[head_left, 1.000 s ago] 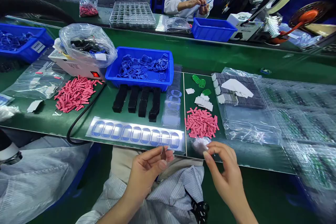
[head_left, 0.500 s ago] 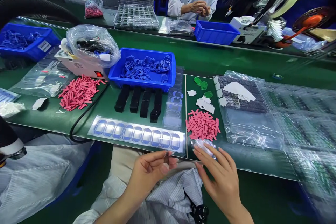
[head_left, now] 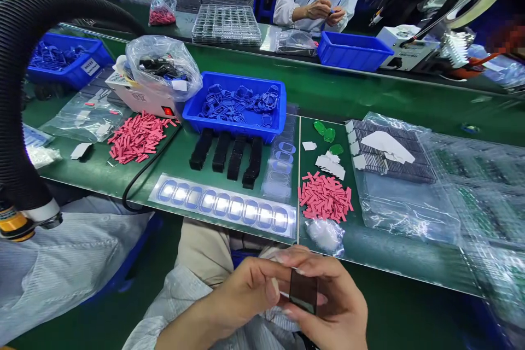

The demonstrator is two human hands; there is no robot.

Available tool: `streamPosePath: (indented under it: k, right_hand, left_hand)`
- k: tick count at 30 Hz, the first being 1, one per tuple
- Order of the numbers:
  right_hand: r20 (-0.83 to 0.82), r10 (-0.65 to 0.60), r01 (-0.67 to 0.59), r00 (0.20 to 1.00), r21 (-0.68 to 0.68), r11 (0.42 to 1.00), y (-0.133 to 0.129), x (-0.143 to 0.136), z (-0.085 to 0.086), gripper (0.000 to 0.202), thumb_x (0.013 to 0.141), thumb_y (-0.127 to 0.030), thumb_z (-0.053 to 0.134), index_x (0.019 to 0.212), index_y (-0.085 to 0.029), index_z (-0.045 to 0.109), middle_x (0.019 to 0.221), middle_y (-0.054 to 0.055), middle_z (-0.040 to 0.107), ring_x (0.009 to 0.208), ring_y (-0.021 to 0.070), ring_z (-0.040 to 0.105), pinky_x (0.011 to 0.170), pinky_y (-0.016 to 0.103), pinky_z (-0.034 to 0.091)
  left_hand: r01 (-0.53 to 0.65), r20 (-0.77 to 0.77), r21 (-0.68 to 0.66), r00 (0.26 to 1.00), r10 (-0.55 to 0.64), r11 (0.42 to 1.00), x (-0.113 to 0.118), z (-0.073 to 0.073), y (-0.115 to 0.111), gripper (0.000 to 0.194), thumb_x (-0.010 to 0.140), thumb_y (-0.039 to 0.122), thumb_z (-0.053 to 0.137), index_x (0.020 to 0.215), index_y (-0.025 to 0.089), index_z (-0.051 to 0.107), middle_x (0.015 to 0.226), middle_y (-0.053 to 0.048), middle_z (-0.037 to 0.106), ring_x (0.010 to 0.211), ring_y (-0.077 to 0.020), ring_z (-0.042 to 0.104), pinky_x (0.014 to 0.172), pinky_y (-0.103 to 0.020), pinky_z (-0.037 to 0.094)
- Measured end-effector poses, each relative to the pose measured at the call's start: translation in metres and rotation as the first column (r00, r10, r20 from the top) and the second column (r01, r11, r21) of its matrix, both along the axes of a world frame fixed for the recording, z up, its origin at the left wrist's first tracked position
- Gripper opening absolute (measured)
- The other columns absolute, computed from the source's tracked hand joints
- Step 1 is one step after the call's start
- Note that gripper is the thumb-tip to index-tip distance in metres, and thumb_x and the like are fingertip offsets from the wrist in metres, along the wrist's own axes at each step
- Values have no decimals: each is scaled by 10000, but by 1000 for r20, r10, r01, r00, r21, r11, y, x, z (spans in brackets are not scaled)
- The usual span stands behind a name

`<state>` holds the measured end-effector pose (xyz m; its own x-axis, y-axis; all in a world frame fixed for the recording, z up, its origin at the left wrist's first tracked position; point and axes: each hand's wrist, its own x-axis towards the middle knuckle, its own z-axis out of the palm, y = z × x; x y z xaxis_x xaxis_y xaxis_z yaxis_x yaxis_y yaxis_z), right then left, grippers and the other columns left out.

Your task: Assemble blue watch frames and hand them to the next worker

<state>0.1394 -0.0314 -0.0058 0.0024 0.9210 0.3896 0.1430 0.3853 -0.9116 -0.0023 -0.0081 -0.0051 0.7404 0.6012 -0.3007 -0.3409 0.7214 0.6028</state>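
Hands now drawn together below table edge, left hand (head_left: 246,295), right hand (head_left: 332,311) gripping dark chip (head_left: 303,291)

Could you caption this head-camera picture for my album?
Both hands, left and right, hold a small dark plate before a green workbench.

No legible text anywhere. White label (head_left: 91,66) on far-left blue bin (head_left: 65,60): print present, too small/blurred to read. White tag (head_left: 179,85) in clear bag (head_left: 164,68) (looks blank). No brands, nos. or signs readable.
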Motion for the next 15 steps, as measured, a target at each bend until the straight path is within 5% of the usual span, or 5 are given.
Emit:
streamPosePath:
  k: [5,8,11,15]
  right_hand:
    - [-131,62,-75,989,-96,993,-4,-7,4,242,833,-354,652,968,-235,491,932,70,712,903,205,696,751,322,604]
    - [-19,1,-3,1000,-61,998,-1,5,8,198,834,-380,644,911,-225,547,931,76,681,951,226,661,764,358,590]
    - [206,-72,64,976,42,997,4,18,14,51,829,-193,645,809,-218,605,834,49,640,845,198,633,695,333,558]
    - [368,-108,70,924,116,991,9,24,19,154,784,-61,635,815,-212,640,760,36,615,764,184,591,621,325,513]
  left_hand:
    - [-8,76,-164,997,21,986,8,4,-3,477,581,574,763,829,167,766,752,-67,753,765,-178,698,802,-257,503]
    - [-66,10,-107,998,68,992,5,3,-2,461,560,545,790,814,160,780,729,-55,754,714,-148,681,731,-218,491]
    - [-148,-57,-56,988,145,987,1,2,-1,404,541,466,833,842,200,788,725,-45,766,713,-157,692,684,-216,491]
    - [-200,-115,-2,973,198,980,-1,1,0,378,532,401,853,869,243,785,796,-52,786,766,-193,718,751,-272,527]
